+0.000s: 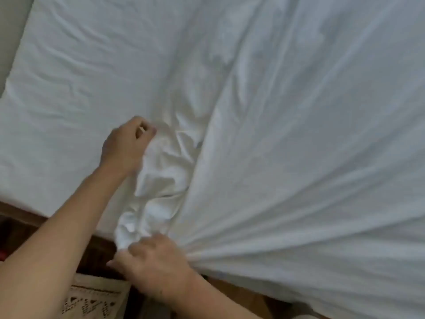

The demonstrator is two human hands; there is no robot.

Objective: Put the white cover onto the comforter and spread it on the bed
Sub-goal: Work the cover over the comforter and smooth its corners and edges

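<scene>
A: Cover (299,157) first. Where is it lying?

B: Across the right and far part of the bed (57,88), with its near edge gathered at the bed's near side. Folds fan out to the right from that gather.

A: And the hands?

B: The right hand (156,265) has its fingers curled round the bunched cloth at the near edge; I judge it is anchoring the fabric so that it can be pulled taut. The left hand (126,143), farther in and to the left, pinches a crumpled ridge of the same cloth, likely hunting for the opening or a corner.

A: Can you see the comforter?

B: Not as a separate thing. It's all white, so I cannot tell if it is inside.

A: Edges, and room to work?

B: The wooden frame (20,215) runs along the near side, just beside the right hand. The left of the mattress is bare sheet, open for spreading. A patterned fabric (92,300) sits near, below the arms.
</scene>
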